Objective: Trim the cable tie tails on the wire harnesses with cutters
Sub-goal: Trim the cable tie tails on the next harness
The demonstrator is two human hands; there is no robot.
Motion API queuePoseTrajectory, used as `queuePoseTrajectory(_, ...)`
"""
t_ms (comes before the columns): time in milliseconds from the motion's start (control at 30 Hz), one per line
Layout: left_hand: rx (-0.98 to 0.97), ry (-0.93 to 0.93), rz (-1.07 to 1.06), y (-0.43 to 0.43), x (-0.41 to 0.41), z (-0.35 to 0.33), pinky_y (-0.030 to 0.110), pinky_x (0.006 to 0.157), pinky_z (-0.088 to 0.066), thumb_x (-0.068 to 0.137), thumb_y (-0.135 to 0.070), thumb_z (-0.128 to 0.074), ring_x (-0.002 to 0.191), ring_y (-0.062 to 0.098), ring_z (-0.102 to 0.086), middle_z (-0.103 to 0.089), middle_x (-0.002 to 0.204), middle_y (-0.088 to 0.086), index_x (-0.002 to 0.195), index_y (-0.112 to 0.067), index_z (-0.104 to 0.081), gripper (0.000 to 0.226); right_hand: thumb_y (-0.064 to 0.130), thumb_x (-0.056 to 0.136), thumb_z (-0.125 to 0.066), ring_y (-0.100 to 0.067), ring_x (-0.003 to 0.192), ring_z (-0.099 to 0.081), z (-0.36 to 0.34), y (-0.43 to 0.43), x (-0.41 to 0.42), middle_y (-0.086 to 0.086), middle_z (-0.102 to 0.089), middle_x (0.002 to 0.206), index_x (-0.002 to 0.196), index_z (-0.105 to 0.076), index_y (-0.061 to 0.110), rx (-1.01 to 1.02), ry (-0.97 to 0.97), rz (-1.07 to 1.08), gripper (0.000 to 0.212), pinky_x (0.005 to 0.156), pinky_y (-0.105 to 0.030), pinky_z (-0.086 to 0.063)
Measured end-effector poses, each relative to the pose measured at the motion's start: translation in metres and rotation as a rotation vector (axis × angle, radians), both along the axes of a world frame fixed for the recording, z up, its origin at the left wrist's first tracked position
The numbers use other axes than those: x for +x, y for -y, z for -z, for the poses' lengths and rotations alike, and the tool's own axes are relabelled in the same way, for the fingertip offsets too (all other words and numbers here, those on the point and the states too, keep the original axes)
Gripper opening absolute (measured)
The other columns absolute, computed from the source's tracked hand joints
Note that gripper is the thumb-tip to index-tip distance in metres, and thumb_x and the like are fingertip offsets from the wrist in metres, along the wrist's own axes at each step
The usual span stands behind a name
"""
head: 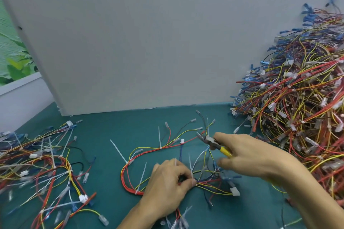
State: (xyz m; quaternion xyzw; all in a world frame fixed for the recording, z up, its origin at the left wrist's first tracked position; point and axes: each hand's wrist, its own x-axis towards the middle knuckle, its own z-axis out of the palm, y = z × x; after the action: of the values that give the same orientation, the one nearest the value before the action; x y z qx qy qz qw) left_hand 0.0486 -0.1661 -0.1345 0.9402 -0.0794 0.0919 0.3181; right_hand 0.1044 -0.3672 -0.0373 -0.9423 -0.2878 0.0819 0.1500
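Fingers [188,182] of the left hand [167,188] pinch the red-and-yellow wire harness [204,184] on the teal table [111,126], likely steadying its upright white plastic cable tie tail [190,165]. Right hand [247,156] grips yellow-handled steel cutters [212,142] just beyond, seemingly poised to snip.

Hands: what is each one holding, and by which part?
The right hand grips the cutters by their yellow handles. The left hand pinches the wire harness at its bundled stretch, between thumb and fingers.
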Motion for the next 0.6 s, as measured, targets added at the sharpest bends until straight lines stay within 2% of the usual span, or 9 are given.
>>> queuePoseTrajectory(67, 0.016, -0.003, -0.009, 0.000, 0.001, 0.001, 0.032, 0.095, -0.032, 0.089, -0.047, -0.054, 0.092, 0.004, -0.049, -0.058, 0.090, -0.011, 0.080, -0.024, -0.062, 0.026, 0.035, 0.078, -0.058, -0.009, 0.069, -0.044, -0.004, 0.002, -0.005, 0.004, -0.048, 0.079, 0.082, -0.035, 0.032, -0.056, -0.045, -0.003, 0.023, 0.061, -0.029, -0.038)
queuePoseTrajectory(133, 0.021, -0.020, -0.015, 0.000, 0.003, 0.000, 0.035, 0.094, -0.033, 0.090, -0.050, -0.042, 0.092, 0.009, -0.051, -0.059, 0.088, -0.007, 0.081, -0.017, -0.063, 0.041, 0.038, 0.075, -0.060, -0.007, 0.072, -0.045, -0.007, 0.005, -0.011, 0.005, -0.048, 0.083, 0.088, -0.035, 0.033, -0.085, -0.090, -0.003, 0.029, 0.063, -0.029, -0.041)
queuePoseTrajectory(233, -0.026, -0.009, -0.010, -0.002, 0.004, 0.000, 0.035, 0.089, -0.039, 0.091, -0.042, -0.053, 0.085, 0.008, -0.051, -0.060, 0.083, -0.008, 0.081, -0.019, -0.064, 0.028, 0.045, 0.072, -0.064, -0.012, 0.080, -0.053, -0.005, 0.004, -0.016, 0.007, -0.053, 0.086, 0.097, -0.042, 0.034, -0.187, -0.069, 0.017, 0.035, 0.069, -0.034, -0.048)
queuePoseTrajectory(367, -0.125, -0.021, 0.002, -0.003, 0.003, -0.001, 0.030, 0.080, -0.042, 0.088, -0.033, -0.062, 0.073, 0.003, -0.051, -0.062, 0.077, -0.009, 0.079, -0.019, -0.065, 0.017, 0.040, 0.068, -0.066, -0.023, 0.077, -0.061, 0.006, 0.001, -0.016, 0.004, -0.052, 0.069, 0.081, -0.056, 0.028, -0.323, -0.080, -0.014, 0.020, 0.060, -0.034, -0.049)
queuePoseTrajectory(500, -0.146, -0.060, 0.000, -0.004, 0.004, -0.003, 0.033, 0.084, -0.042, 0.091, -0.030, -0.059, 0.079, 0.007, -0.053, -0.061, 0.077, -0.009, 0.078, -0.018, -0.063, 0.018, 0.036, 0.067, -0.064, -0.027, 0.079, -0.061, 0.014, 0.002, -0.012, 0.000, -0.055, 0.074, 0.095, -0.062, 0.023, -0.353, -0.046, -0.009, 0.030, 0.057, -0.032, -0.047)
queuePoseTrajectory(600, -0.138, -0.093, -0.001, -0.004, 0.005, -0.005, 0.036, 0.089, -0.041, 0.095, -0.028, -0.052, 0.085, 0.011, -0.054, -0.062, 0.081, -0.008, 0.081, -0.014, -0.064, 0.022, 0.035, 0.068, -0.062, -0.026, 0.079, -0.060, 0.016, 0.000, -0.009, -0.001, -0.057, 0.076, 0.090, -0.063, 0.022, -0.352, 0.006, -0.014, 0.026, 0.058, -0.031, -0.046)
